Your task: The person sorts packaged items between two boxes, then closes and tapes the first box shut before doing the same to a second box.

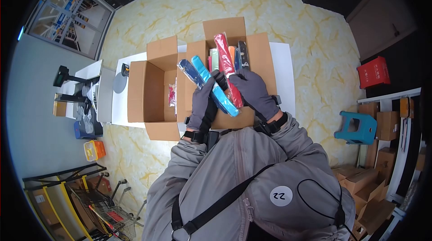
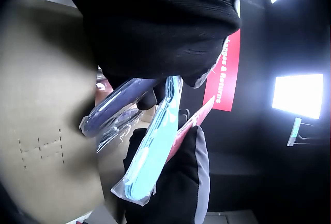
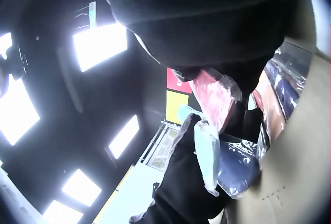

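Observation:
My gloved left hand [image 1: 203, 106] grips a light blue flat packet [image 1: 220, 95] in clear plastic and a navy packet [image 1: 191, 72] beneath it, the two slanting across each other. A long red packet [image 1: 223, 54], also in clear wrap, is pinched in my gloved right hand [image 1: 256, 89]. Both hands meet over the near side of an open cardboard box [image 1: 260, 56]. In the left wrist view the light blue packet [image 2: 150, 154] overlaps the red one [image 2: 194, 123]. The right wrist view shows the navy packet [image 3: 238, 167] close to the box wall.
More wrapped packets, among them a pale green one [image 1: 214, 59] and an orange one [image 1: 231, 53], stand in the box. On the left is a second open box [image 1: 155, 88] with pinkish packets inside. Both boxes rest on a white table [image 1: 285, 74]. A scanner [image 1: 125, 69] stands farther left.

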Action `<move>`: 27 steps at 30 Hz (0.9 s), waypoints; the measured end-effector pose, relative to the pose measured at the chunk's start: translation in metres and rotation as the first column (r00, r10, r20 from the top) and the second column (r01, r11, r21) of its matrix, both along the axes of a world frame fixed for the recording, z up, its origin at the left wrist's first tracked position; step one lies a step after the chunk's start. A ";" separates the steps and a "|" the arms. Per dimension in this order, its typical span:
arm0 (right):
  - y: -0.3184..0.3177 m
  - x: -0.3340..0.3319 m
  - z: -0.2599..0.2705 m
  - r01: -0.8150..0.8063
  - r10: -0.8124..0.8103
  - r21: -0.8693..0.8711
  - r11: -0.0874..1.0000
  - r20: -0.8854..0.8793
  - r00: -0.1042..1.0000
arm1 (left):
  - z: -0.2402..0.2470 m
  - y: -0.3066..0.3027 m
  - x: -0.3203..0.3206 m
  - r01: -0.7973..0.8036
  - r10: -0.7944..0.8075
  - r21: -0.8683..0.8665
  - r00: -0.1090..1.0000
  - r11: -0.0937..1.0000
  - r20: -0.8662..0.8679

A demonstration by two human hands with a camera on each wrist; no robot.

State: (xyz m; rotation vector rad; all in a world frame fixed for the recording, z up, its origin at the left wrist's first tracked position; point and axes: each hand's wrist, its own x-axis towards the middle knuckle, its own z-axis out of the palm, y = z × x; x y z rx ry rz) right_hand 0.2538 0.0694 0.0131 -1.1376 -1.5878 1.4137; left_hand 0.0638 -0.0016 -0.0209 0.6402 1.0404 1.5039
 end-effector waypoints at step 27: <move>-0.013 -0.019 -0.005 -0.173 0.163 0.065 0.983 0.136 0.977 | -0.030 -0.005 -0.020 0.039 -0.085 -0.082 0.726 0.996 -0.682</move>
